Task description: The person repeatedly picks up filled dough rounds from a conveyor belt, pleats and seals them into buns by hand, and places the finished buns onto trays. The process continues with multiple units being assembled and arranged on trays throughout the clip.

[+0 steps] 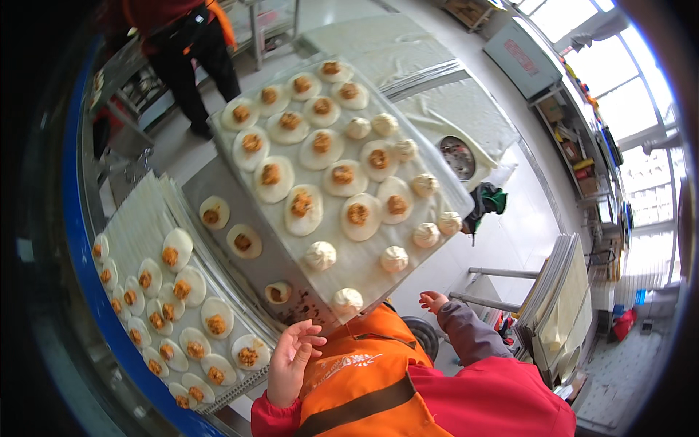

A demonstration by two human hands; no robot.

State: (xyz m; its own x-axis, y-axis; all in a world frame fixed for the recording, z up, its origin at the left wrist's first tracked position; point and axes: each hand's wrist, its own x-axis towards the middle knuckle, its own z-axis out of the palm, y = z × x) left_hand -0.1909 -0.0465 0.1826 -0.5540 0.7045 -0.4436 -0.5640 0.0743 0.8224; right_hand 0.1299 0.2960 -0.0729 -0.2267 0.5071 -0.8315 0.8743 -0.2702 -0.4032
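Just past the near corner of a lined tray (369, 288) is my left hand (293, 358), raised and empty, its fingers loosely curled and apart. My right hand (434, 301) is off to the right, away from the tray, fingers spread with nothing visible in them. Along the tray's near and right edges sit several pleated buns (394, 258), the closest a bun (347, 301) at the near corner. Flat round dough wrappers (342, 189), each topped with a lump of orange-brown filling (357, 213), cover the rest of the tray.
More filled wrappers lie on a tray (251, 375) at the left. Beneath the main tray, a grey surface (207, 182) holds a few others. Boards (557, 309) stand stacked at right. A round pan (457, 158) sits beyond; a person (193, 65) stands far left.
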